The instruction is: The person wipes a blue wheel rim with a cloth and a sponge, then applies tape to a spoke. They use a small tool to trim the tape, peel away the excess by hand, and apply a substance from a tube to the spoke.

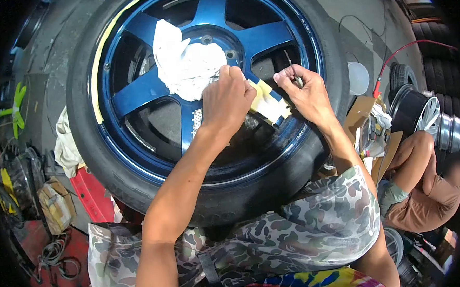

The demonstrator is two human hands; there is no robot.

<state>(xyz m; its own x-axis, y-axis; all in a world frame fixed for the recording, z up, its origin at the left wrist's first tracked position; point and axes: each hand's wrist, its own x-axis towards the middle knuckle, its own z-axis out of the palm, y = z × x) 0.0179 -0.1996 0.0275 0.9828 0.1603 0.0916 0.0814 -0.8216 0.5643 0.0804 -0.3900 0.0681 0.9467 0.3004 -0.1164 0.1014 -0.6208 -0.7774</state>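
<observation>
A blue spoked wheel point(210, 9) with its black tire point(95, 145) lies flat in front of me. Yellowish masking tape point(267, 102) covers part of the lower right spoke. My left hand point(228, 102) is closed at the upper left end of that tape, knuckles up; its fingertips hide whatever they pinch. To the right of the tape, my right hand point(308, 90) is closed, thumb against fingers, with a slim metallic tool point(299, 81) showing between them. A crumpled white cloth point(187, 62) lies over the hub, right beside my left hand.
More yellow tape point(99, 62) runs along the rim's left edge. A person point(425, 195) crouches at the right, near a silver wheel point(430, 115) and stacked tires point(442, 72). A cardboard box point(361, 118) and a white tub point(358, 78) stand right of the tire.
</observation>
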